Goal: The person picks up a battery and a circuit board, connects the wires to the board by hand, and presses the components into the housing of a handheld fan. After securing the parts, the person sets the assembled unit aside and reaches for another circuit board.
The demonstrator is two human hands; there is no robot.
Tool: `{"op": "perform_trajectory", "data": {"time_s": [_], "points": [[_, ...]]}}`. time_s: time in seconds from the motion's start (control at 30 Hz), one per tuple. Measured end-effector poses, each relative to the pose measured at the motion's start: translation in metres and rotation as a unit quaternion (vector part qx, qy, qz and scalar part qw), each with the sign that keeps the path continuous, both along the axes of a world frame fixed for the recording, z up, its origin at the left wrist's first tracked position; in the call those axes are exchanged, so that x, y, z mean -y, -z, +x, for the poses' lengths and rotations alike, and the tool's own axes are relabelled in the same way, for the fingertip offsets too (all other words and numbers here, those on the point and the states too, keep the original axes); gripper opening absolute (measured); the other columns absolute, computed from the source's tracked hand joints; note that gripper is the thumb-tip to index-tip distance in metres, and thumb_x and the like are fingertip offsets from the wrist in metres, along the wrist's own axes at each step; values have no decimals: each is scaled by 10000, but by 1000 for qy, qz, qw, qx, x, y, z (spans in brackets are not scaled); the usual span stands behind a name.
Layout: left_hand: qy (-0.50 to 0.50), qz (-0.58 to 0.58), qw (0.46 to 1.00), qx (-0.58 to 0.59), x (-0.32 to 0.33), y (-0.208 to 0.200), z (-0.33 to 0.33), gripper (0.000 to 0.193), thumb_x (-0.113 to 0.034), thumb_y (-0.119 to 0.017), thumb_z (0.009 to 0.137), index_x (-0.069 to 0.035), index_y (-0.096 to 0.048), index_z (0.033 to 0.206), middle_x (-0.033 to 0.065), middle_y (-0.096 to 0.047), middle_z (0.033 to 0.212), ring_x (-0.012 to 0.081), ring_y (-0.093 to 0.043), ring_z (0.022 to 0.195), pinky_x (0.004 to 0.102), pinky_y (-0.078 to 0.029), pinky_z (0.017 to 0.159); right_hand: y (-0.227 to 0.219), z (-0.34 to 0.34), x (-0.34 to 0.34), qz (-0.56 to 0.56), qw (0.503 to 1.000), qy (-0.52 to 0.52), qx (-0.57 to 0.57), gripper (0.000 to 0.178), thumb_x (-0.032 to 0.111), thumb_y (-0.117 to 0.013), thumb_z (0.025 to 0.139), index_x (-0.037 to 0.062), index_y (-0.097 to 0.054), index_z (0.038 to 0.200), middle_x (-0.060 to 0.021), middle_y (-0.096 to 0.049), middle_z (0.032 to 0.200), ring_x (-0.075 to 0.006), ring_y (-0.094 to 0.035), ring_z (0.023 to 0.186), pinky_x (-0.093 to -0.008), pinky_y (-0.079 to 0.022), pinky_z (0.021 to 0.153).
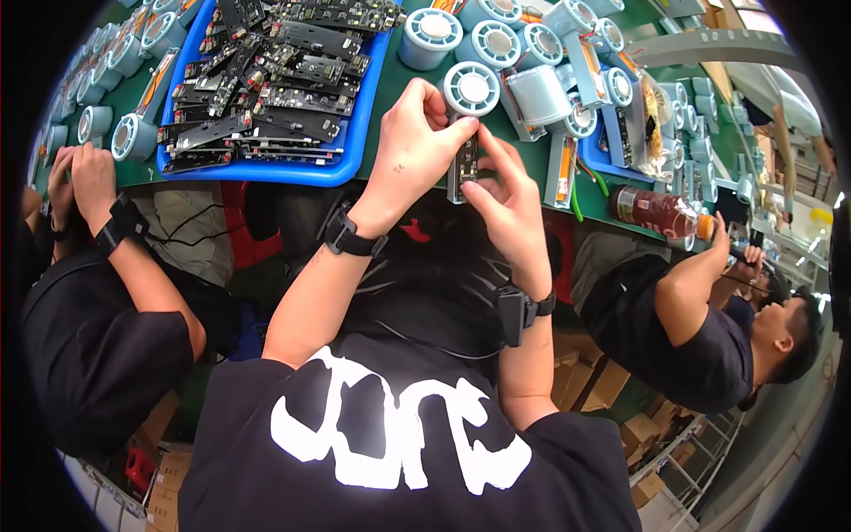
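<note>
A light-blue housing with a round, slotted head (472, 89) and a narrow handle is at the table's near edge, its head pointing away from me. A dark circuit board (463, 165) lies along the handle. My left hand (411, 152) is closed on the housing where head and handle meet, thumb pressed against it. From the other side my right hand (512, 206) pinches the handle and board, its thumb low on the board. The fingers cover part of the handle, so I cannot tell how fully the board sits inside.
A blue tray (362, 133) piled with dark circuit boards stands at the left. More light-blue housings (537, 96) crowd the green table's far right, near green-handled pliers (576, 200). At right, a person's hand (720, 239) is by a bottle (651, 211); another person's hands (89, 182) work at left.
</note>
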State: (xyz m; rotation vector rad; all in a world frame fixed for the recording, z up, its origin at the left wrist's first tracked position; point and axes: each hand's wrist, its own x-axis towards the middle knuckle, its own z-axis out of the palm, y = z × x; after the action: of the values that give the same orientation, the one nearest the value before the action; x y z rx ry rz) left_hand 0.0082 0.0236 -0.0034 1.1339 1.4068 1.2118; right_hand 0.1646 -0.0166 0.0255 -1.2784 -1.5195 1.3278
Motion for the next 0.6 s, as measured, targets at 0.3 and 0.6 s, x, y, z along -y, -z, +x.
{"op": "perform_trajectory", "data": {"time_s": [0.3, 0.6], "points": [[32, -33, 998, 48, 0, -11, -5, 270, -87, -747, 886, -42, -482, 919, 54, -644, 863, 75, -611, 722, 223, -507, 565, 1, 3, -2, 4, 999, -40, 18, 682, -112, -641, 835, 17, -452, 1478, -111, -458, 1393, -137, -538, 1055, -219, -534, 761], [33, -23, 996, 78, 3, -10, -7, 289, -106, -766, 868, -26, -493, 917, 59, -636, 838, 88, -611, 691, 240, -525, 569, 1, 1, 3, 37, 998, -32, 41, 672, -101, -638, 847, 15, -442, 1479, -108, -481, 1364, -139, -547, 1034, -214, -517, 731]]}}
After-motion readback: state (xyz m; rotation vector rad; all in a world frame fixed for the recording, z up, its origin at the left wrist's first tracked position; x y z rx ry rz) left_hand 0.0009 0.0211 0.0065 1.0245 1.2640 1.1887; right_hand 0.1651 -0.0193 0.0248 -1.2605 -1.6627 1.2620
